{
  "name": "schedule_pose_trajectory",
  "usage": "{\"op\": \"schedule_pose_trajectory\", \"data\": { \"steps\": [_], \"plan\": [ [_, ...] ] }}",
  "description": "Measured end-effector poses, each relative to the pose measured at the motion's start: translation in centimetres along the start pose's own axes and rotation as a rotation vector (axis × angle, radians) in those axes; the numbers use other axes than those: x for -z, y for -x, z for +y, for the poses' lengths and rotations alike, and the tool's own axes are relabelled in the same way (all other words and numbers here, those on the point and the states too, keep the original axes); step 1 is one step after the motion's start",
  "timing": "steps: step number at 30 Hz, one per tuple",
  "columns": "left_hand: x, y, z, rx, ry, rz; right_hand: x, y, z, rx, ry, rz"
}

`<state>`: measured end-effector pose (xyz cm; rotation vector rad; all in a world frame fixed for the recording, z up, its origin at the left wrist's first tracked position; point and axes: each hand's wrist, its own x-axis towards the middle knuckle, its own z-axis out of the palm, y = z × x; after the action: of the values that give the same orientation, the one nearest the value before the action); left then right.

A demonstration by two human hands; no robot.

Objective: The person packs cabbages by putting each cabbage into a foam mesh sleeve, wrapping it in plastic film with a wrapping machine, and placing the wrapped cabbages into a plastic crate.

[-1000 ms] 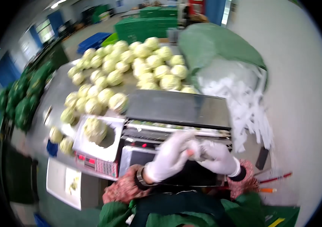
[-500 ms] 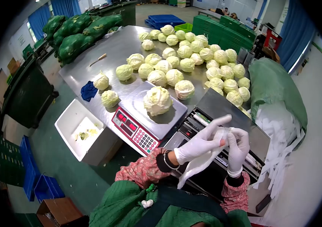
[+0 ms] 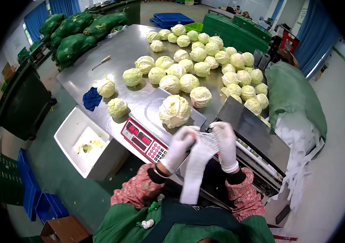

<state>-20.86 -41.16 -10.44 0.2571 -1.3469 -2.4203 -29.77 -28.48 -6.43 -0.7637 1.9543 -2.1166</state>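
Here: one white net sleeve [image 3: 196, 170], hung between left hand [image 3: 177, 150] and right hand [image 3: 225, 148], each pinching its upper edge. One cabbage [image 3: 174, 111], on a scale [image 3: 138, 135], just beyond the left hand. White box [image 3: 104, 160], left of that hand; contents, leaf scraps [image 3: 86, 147]. Green sack [image 3: 298, 93], beyond and right of the right hand; white strips [image 3: 300, 152] at its mouth.

This looks like a big vegetable workroom. Lots of cabbages [image 3: 189, 83] and a scale [image 3: 153, 151] with red numbers sit on a shiny metal table [image 3: 130, 43]. Fat green sacks [image 3: 74, 47] lie in a pile, green crates [image 3: 219, 30] are stacked, and a big bin [image 3: 22, 97] stands on the green floor [image 3: 47, 158].
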Motion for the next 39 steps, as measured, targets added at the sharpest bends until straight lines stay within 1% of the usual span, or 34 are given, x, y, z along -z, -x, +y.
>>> {"op": "schedule_pose_trajectory", "data": {
  "steps": [2, 4, 5, 6, 8, 9, 10, 12, 13, 14, 15, 17, 18, 20, 21, 22, 23, 24, 26, 27, 28, 29, 30, 31, 32, 33, 34, 35, 36, 37, 38, 39],
  "plan": [
    [4.5, -1.3, 0.5, -0.007, 0.163, -0.055, 2.4, 0.6, 1.4, -0.620, -0.211, -0.597],
    [5.9, -1.2, 2.2, 0.172, 0.406, -0.188, 0.7, 2.1, 0.6, -0.738, -0.252, -0.837],
    [6.3, -1.1, 1.9, 0.256, 0.575, -0.189, 0.5, 2.3, 1.4, -0.717, -0.228, -0.823],
    [7.2, -1.1, 1.1, 0.261, 0.576, -0.188, 0.3, 1.7, 2.2, -0.721, -0.229, -0.819],
    [9.0, -1.1, -0.3, 0.591, 0.916, -0.219, -0.1, 0.0, 3.3, 0.121, 0.162, -0.531],
    [8.7, -1.3, 0.5, 0.650, 0.965, -0.396, 0.0, -0.1, 2.2, -0.081, 0.025, -0.463],
    [7.7, -0.2, 1.4, 0.634, 0.646, -0.213, 0.5, -0.1, 2.5, -0.368, -0.201, -0.407],
    [8.7, 1.2, 0.3, 0.669, 0.517, -0.415, 0.7, -0.1, 1.8, -0.531, -0.536, -0.251],
    [8.9, 1.7, 0.2, 0.657, 0.448, -0.447, 0.7, -0.3, 1.7, -0.501, -0.565, -0.295],
    [9.2, 2.2, 0.1, 0.643, 0.379, -0.479, 0.2, -0.3, 1.5, -0.504, -0.564, -0.295],
    [9.0, 2.6, 0.5, 0.629, 0.311, -0.511, -0.5, -0.2, 1.2, -0.528, -0.670, -0.226],
    [7.9, 1.4, 3.2, 0.569, -0.164, -0.374, -0.6, -0.2, 1.3, -0.611, -0.830, -0.114],
    [8.2, 1.0, 3.8, 0.518, -0.048, -0.214, -0.4, -0.1, 1.4, -0.607, -0.825, -0.102],
    [10.2, 0.1, 5.0, 0.209, -0.382, -0.023, -0.3, -0.4, 1.5, -0.439, -0.346, -0.358],
    [11.2, -0.1, 5.5, 0.139, -0.448, 0.080, -0.8, -0.6, 1.9, -0.466, -0.162, -0.393],
    [11.8, -0.2, 5.6, 0.072, -0.512, 0.182, -1.2, -0.8, 3.2, -0.493, 0.007, -0.343],
    [12.0, -0.7, 5.4, -0.001, -0.450, 0.212, -2.1, -1.4, 4.7, -0.410, 0.009, -0.243],
    [12.9, -1.7, 4.4, 0.004, -0.453, 0.199, -2.8, -2.4, 6.2, -0.325, 0.014, -0.144],
    [14.4, -4.0, 2.7, -0.073, -0.447, 0.343, -3.5, -6.3, 7.7, -0.067, 0.449, 0.079],
    [14.2, -4.8, 3.0, -0.006, -0.341, 0.318, -4.4, -7.9, 7.3, -0.003, 0.506, 0.143],
    [14.8, -6.7, 2.5, -0.035, -0.409, 0.334, -5.2, -9.2, 7.1, 0.057, 0.560, 0.210],
    [15.4, -8.0, 1.9, -0.029, -0.323, 0.297, -5.8, -10.5, 6.8, 0.056, 0.557, 0.223],
    [14.8, -9.0, 2.4, -0.025, -0.236, 0.261, -6.0, -11.7, 7.2, -0.025, 0.627, 0.233],
    [14.6, -9.8, 2.9, -0.026, -0.238, 0.252, -6.1, -13.0, 7.8, -0.104, 0.696, 0.240],
    [14.5, -10.6, 3.2, 0.096, -0.227, 0.254, -5.6, -14.6, 10.5, -0.101, 0.696, 0.249],
    [14.6, -11.1, 3.3, 0.155, -0.221, 0.251, -4.7, -16.3, 14.6, -0.186, 0.765, 0.099],
    [14.6, -11.6, 3.4, 0.214, -0.216, 0.249, -4.1, -17.3, 17.0, -0.271, 0.831, -0.054],
    [15.1, -12.3, 3.1, 0.240, -0.240, 0.323, -5.2, -16.4, 17.5, -0.471, 0.529, 0.096],
    [15.8, -13.1, 2.4, 0.267, -0.263, 0.400, -5.9, -15.7, 18.7, -0.380, 0.409, 0.150],
    [16.2, -12.9, 1.4, 0.234, -0.236, 0.429, -6.3, -15.0, 20.5, -0.286, 0.289, 0.191],
    [16.5, -12.8, 0.4, 0.201, -0.211, 0.456, -6.8, -12.9, 15.8, -0.219, 0.388, 0.209],
    [15.4, -11.7, 0.2, 0.130, -0.165, 0.468, -6.9, -10.9, 13.1, -0.174, 0.352, 0.174]
  ]
}}
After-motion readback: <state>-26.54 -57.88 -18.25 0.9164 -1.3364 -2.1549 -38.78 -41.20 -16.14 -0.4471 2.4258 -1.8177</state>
